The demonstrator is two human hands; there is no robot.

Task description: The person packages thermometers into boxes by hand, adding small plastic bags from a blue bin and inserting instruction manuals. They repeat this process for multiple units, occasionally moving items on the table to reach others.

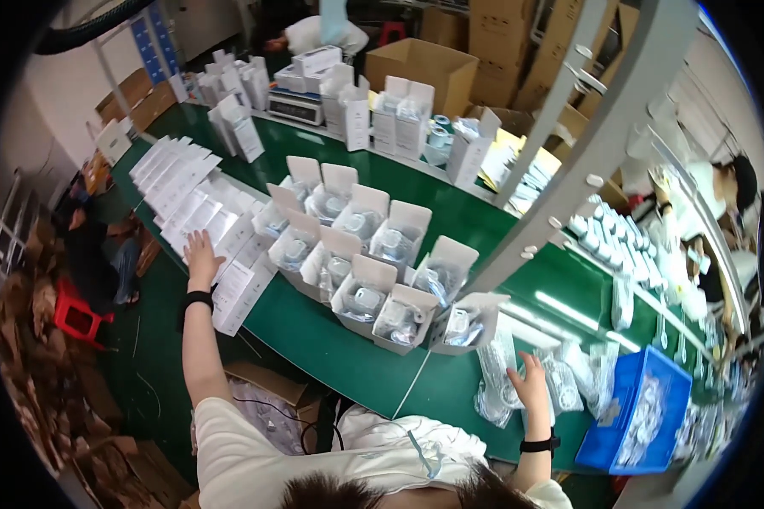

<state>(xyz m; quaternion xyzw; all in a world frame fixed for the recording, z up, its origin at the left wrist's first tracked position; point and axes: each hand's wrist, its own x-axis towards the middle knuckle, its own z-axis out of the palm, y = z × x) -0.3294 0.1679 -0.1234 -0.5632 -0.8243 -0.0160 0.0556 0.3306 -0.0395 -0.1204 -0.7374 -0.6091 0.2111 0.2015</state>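
My left hand (202,257) rests with spread fingers on rows of white flat cartons (178,191) laid overlapping along the left of the table. Over at the right, my right hand (530,386) has its fingers apart, beside clear plastic bags (562,386) with pale items inside; nothing shows in its grasp. Between the hands stand several open white boxes (373,276) with their flaps up. Each holds a bagged white device (365,302) whose exact kind I cannot make out.
A blue bin (637,416) with small bagged parts is at the table's right end. Closed white boxes (399,119) and a scale (295,108) line the far edge. A grey metal post (560,182) rises there. Co-workers sit at left and right; a red stool (78,314) stands left.
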